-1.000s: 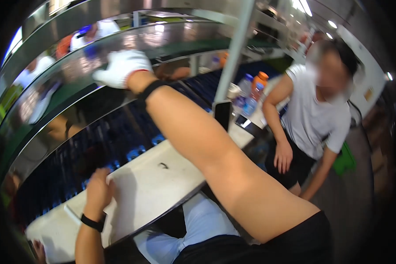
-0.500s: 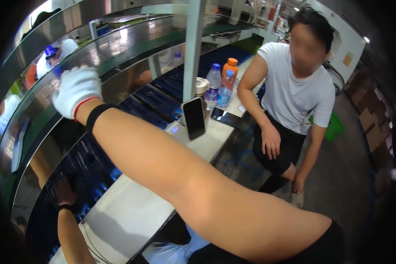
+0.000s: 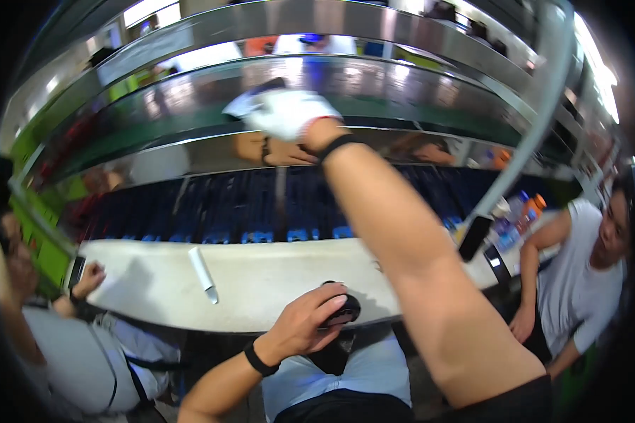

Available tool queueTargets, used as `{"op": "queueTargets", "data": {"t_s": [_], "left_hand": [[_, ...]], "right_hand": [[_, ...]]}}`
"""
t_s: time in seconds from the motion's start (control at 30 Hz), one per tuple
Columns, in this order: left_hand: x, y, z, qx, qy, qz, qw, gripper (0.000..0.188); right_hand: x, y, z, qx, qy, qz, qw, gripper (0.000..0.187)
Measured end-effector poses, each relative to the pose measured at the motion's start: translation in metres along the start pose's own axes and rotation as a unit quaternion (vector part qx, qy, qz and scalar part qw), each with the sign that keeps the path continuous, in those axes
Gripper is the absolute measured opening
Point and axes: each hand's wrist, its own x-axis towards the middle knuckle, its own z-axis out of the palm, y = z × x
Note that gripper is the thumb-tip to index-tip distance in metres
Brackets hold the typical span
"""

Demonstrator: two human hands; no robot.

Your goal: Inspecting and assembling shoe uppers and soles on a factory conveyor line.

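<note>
Left hand (image 3: 305, 321) has moved off the dark blue slatted strip (image 3: 240, 201) and now grasps a rounded glossy black object (image 3: 346, 311) at the near edge of the long off-white worktop (image 3: 275, 275); can't tell if the object also rests on it. View has swung too: a co-worker in a pale grey top (image 3: 74, 359) is now in frame at far left.

Right hand (image 3: 286, 114), white knit glove with red cuff, is out over the green conveyor belt (image 3: 395, 116), at a blurred pale-and-dark item (image 3: 240, 106). Can't tell whether it's gripped.

Surface: white narrow stick with a grey slanted tip (image 3: 202, 273) lies left of centre. Right end has a black-screened phone (image 3: 475, 237) leaning by a grey metal post (image 3: 529, 144), plus an orange bottle (image 3: 535, 204) among clear ones.

Room: polished steel rails (image 3: 296, 27) curve behind the belt, bright window upper left (image 3: 152, 12), co-worker in a white top (image 3: 585, 289) seated at right.
</note>
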Motion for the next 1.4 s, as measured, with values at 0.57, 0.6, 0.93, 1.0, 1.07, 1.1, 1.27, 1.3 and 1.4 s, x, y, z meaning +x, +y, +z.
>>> {"op": "queueTargets", "data": {"t_s": [0.57,0.6,0.93,1.0,1.07,1.1,1.27,1.3,1.4], "left_hand": [[-0.017,0.059,-0.021,0.228,0.060,-0.098,0.967,0.059],[-0.022,0.057,-0.021,0.229,0.074,-0.119,0.963,0.058],[-0.025,0.064,0.015,-0.118,0.234,-0.259,0.930,0.037],[-0.024,0.071,0.016,-0.108,0.251,-0.271,0.923,0.019],[-0.021,0.078,0.013,-0.098,0.237,-0.253,0.933,0.015],[-0.023,0.083,0.008,-0.084,0.201,-0.261,0.940,0.024],[-0.024,0.081,0.009,-0.022,0.178,-0.201,0.963,0.031],[-0.025,0.080,0.010,0.002,0.171,-0.200,0.965,0.034],[-0.025,0.077,0.013,0.036,0.168,-0.200,0.964,0.037]], "right_hand": [[-0.170,-0.020,0.038,0.119,0.480,-0.097,0.864,0.034],[-0.200,-0.031,0.032,0.133,0.508,-0.126,0.842,0.038],[-0.373,-0.121,0.061,0.652,0.259,0.246,0.669,0.060],[-0.365,-0.130,0.067,0.623,0.271,0.142,0.720,0.069],[-0.361,-0.146,0.074,0.607,0.248,0.181,0.733,0.060],[-0.361,-0.150,0.081,0.613,0.237,0.176,0.733,0.053],[-0.366,-0.151,0.107,0.565,0.240,0.119,0.781,0.030],[-0.365,-0.148,0.109,0.550,0.241,0.103,0.793,0.028],[-0.368,-0.143,0.106,0.506,0.218,0.097,0.829,0.031]]}}
